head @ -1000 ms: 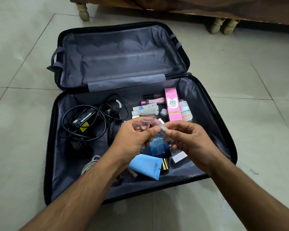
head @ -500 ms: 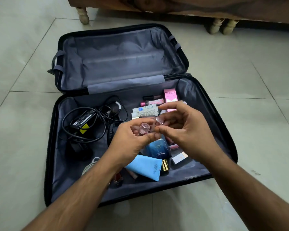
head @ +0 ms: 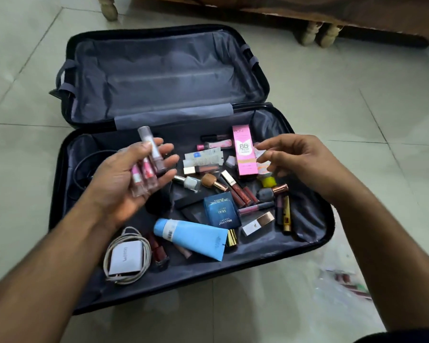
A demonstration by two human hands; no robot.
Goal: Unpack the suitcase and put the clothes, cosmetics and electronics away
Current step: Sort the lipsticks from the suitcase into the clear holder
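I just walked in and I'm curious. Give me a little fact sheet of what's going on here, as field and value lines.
Setting: open suitcase on a tiled floor
Left hand: palm up, holding several small lip gloss tubes
Right hand: holds nothing, fingers loosely curled, above the pink BB cream box
Cosmetics in the case: blue tube, dark blue perfume box, nail polish bottles, lipsticks
Electronics in the case: white charger with coiled cable, a black cable partly hidden behind the left hand
Clothes: none visible
Far half of the case: nothing visible inside
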